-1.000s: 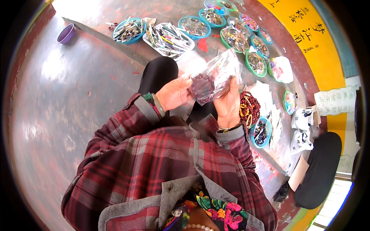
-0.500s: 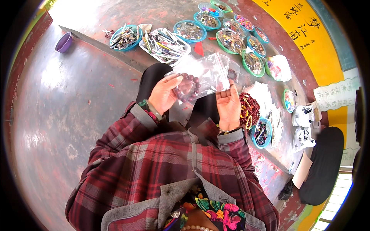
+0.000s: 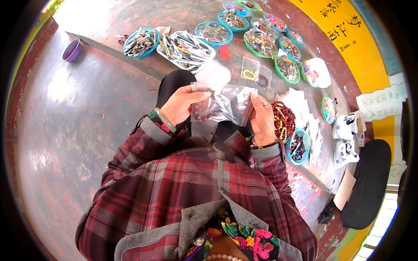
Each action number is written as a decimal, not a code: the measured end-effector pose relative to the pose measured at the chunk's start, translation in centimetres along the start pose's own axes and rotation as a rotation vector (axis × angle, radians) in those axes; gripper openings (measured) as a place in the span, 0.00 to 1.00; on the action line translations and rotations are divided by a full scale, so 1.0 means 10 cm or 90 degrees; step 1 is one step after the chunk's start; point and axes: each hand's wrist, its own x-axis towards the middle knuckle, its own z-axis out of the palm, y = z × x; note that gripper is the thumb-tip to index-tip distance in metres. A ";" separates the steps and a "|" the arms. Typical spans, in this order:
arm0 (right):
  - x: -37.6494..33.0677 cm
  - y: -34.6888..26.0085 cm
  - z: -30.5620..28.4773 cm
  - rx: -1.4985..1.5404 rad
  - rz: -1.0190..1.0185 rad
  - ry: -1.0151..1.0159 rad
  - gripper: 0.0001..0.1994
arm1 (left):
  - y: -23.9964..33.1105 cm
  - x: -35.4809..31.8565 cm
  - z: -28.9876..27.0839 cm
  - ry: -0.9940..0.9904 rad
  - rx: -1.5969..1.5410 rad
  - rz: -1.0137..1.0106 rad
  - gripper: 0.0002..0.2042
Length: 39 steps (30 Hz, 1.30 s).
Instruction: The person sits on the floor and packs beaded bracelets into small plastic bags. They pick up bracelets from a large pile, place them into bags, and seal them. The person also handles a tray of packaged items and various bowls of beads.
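Spanning gap between hands: clear plastic bag of dark red beads [image 3: 220,106], long axis left-right. Left hand [image 3: 180,105] pinched bead end; right hand [image 3: 262,119] gripped opposite edge.

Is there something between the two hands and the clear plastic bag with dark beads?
Nothing visible. The left hand and the right hand both grip the clear plastic bag directly at its two sides.
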 end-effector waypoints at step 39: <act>-0.02 0.38 0.03 -0.089 -0.033 0.254 0.06 | -0.15 0.16 0.35 0.155 0.576 0.293 0.08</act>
